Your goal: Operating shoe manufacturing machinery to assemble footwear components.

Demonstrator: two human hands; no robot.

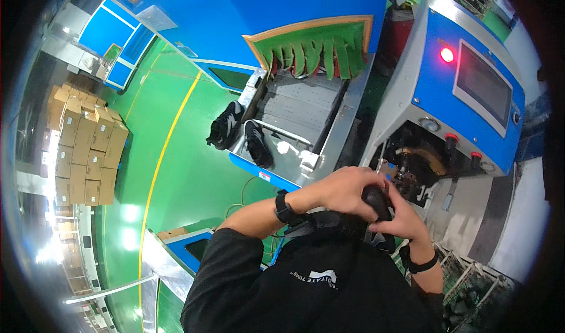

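Close to my body, on the near side of the blue-and-white machine, both hands are closed around a black shoe (375,199), its shape partly hidden by my fingers. My left hand (348,193) grips it from the left and over the top. From the right, my right hand (405,216) curls around it with thumb and fingers. Just beyond the hands is the machine's dark open working area (415,162), with metal parts inside. Two black-and-white shoes, one sneaker (226,125) and another sneaker (257,143), rest to the left at the conveyor's end.
A conveyor (300,106) runs under a green strip curtain (318,50) into a large blue machine (282,3). The nearby machine's control panel has a screen (484,85) and a lit red lamp (446,54). Stacked cartons (88,150) stand far left. A metal rack (471,274) is at my right.
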